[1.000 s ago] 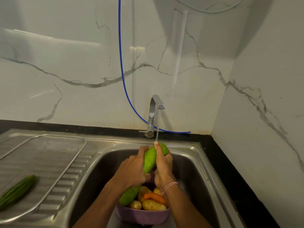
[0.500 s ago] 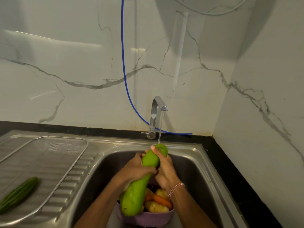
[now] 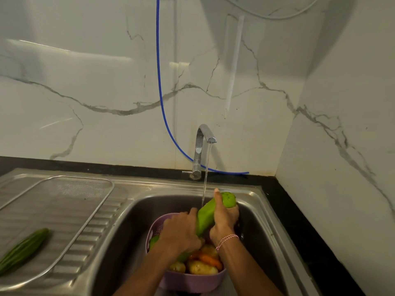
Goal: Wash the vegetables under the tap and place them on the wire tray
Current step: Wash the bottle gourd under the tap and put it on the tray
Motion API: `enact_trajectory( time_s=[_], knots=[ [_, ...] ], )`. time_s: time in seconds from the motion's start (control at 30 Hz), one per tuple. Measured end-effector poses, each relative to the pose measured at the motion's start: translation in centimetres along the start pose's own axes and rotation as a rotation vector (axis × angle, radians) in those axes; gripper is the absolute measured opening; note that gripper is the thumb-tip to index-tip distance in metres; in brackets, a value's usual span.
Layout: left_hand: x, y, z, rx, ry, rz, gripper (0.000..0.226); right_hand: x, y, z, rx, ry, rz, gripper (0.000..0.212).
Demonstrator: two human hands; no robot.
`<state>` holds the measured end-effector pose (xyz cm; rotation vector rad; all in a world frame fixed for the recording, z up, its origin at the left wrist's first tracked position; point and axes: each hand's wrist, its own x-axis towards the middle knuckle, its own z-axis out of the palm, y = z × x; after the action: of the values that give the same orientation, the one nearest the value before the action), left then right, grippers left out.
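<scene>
A: Under the tap (image 3: 203,144), what's in hand?

B: A pale green gourd (image 3: 206,215) in the stream, with the left hand (image 3: 181,233) wrapped round its lower half and the right hand (image 3: 225,218) gripping its top.

A: Progress?

B: Early, I'd judge. One dark gourd (image 3: 23,251) lies on the wire tray (image 3: 70,193), left of the tap. Potatoes (image 3: 202,268) and carrots (image 3: 210,260) wait in the colander (image 3: 192,283) below it.
</scene>
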<state>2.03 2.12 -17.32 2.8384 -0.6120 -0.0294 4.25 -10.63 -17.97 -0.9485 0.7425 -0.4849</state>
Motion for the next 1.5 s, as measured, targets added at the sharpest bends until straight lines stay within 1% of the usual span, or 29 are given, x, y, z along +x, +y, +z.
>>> enact_trajectory(
  time_s=[0.03, 0.1, 0.17, 0.2, 0.27, 0.3, 0.37, 0.4, 0.47, 0.5, 0.57, 0.63, 0.67, 0.7, 0.77, 0.83, 0.87, 0.93, 1.0, 1.03, 1.07, 1.13, 1.2, 1.23, 1.27, 1.3, 1.37, 1.43, 1.5],
  knots=[
    [0.2, -0.3, -0.1, -0.03, -0.002, -0.022, 0.071, -0.2, 0.1, 0.1, -0.016, -0.017, 0.02, 0.064],
    [0.6, -1.0, -0.8, -0.14, -0.033, -0.085, 0.068, -0.1, 0.6, 0.3, -0.063, -0.114, 0.062, 0.056],
    [0.5, -1.8, -1.7, -0.346, -0.088, -0.14, 0.064, -0.2, 0.6, 0.2, -0.058, -0.251, 0.1, 0.04],
    [0.5, -2.1, -2.1, -0.493, -0.128, -0.155, 0.057, -0.4, 0.4, 0.2, -0.036, -0.324, 0.12, 0.035],
    [0.5, -2.5, -2.6, -0.807, -0.246, -0.183, 0.042, -0.6, 0.2, 0.2, 0.002, -0.456, 0.157, 0.034],
    [0.4, -2.7, -2.7, -0.953, -0.314, -0.207, 0.041, -0.7, 0.0, 0.2, 0.013, -0.515, 0.17, 0.034],
    [0.4, -3.0, -2.8, -1.151, -0.412, -0.259, 0.052, -0.6, 0.1, 0.1, 0.019, -0.581, 0.189, 0.041],
    [0.4, -3.0, -2.9, -1.175, -0.432, -0.265, 0.055, -0.6, 0.1, 0.1, 0.003, -0.592, 0.19, 0.045],
    [0.7, -2.8, -2.5, -1.063, -0.384, -0.241, 0.051, -0.8, 0.4, 0.1, -0.022, -0.563, 0.154, 0.038],
    [0.7, -2.6, -2.3, -0.923, -0.319, -0.203, 0.049, -1.0, 0.5, 0.1, -0.044, -0.517, 0.12, 0.034],
    [0.5, -2.0, -2.0, -0.517, -0.185, -0.088, 0.056, -1.0, 1.2, 0.5, -0.102, -0.397, 0.05, 0.034],
    [0.0, -1.0, -1.5, -0.098, -0.046, -0.015, 0.073, -0.9, 1.9, 0.9, -0.137, -0.286, 0.006, 0.046],
    [-0.1, -0.5, -1.3, 0.006, 0.011, -0.001, 0.077, -0.9, 2.0, 1.1, -0.154, -0.246, -0.001, 0.054],
    [-0.1, -0.1, -1.1, 0.038, 0.05, -0.007, 0.077, -0.9, 1.9, 1.2, -0.161, -0.238, 0.0, 0.057],
    [0.1, 0.0, -1.4, 0.029, 0.056, -0.043, 0.071, -0.8, 1.6, 1.2, -0.127, -0.289, 0.01, 0.049],
    [0.3, -0.4, -2.1, -0.094, -0.044, -0.081, 0.067, -1.0, 0.8, 0.7, -0.1, -0.388, 0.046, 0.04],
    [0.4, -0.9, -2.5, -0.262, -0.128, -0.09, 0.064, -1.1, 0.6, 0.5, -0.091, -0.437, 0.073, 0.037],
    [0.2, -1.7, -2.6, -0.71, -0.278, -0.091, 0.053, -1.4, 0.1, 0.1, -0.042, -0.547, 0.16, 0.029],
    [-0.1, -2.1, -2.6, -1.07, -0.399, -0.133, 0.048, -1.7, -0.2, 0.0, 0.005, -0.629, 0.226, 0.031],
    [-0.1, -2.3, -2.7, -1.162, -0.439, -0.14, 0.047, -1.7, -0.2, 0.0, 0.007, -0.648, 0.228, 0.035],
    [-0.1, -2.2, -2.8, -1.184, -0.454, -0.136, 0.047, -1.7, -0.3, 0.0, 0.011, -0.651, 0.214, 0.038],
    [0.0, -1.9, -2.7, -1.067, -0.411, -0.127, 0.046, -1.4, 0.1, 0.0, -0.011, -0.581, 0.15, 0.037],
    [0.4, -1.7, -2.2, -0.781, -0.291, -0.089, 0.041, -1.4, 0.6, 0.2, -0.047, -0.469, 0.075, 0.037],
    [0.5, -1.6, -1.9, -0.622, -0.211, -0.054, 0.043, -1.3, 0.9, 0.2, -0.052, -0.407, 0.035, 0.037],
    [0.5, -1.4, -1.6, -0.496, -0.13, -0.022, 0.051, -1.1, 1.1, 0.3, -0.043, -0.353, 0.012, 0.039],
    [0.5, -1.3, -1.4, -0.399, -0.067, -0.002, 0.066, -1.1, 1.3, 0.4, -0.03, -0.305, 0.005, 0.043],
    [0.6, -1.0, -0.9, -0.19, 0.003, 0.027, 0.087, -1.0, 1.4, 0.5, 0.042, -0.231, 0.021, 0.045],
    [0.6, -0.8, -0.7, -0.07, 0.03, 0.047, 0.092, -1.3, 1.1, 0.5, 0.103, -0.212, 0.038, 0.041],
    [0.7, -0.7, -1.0, -0.094, 0.037, 0.031, 0.091, -1.7, 0.6, 0.4, 0.11, -0.267, 0.062, 0.037]
  ],
)
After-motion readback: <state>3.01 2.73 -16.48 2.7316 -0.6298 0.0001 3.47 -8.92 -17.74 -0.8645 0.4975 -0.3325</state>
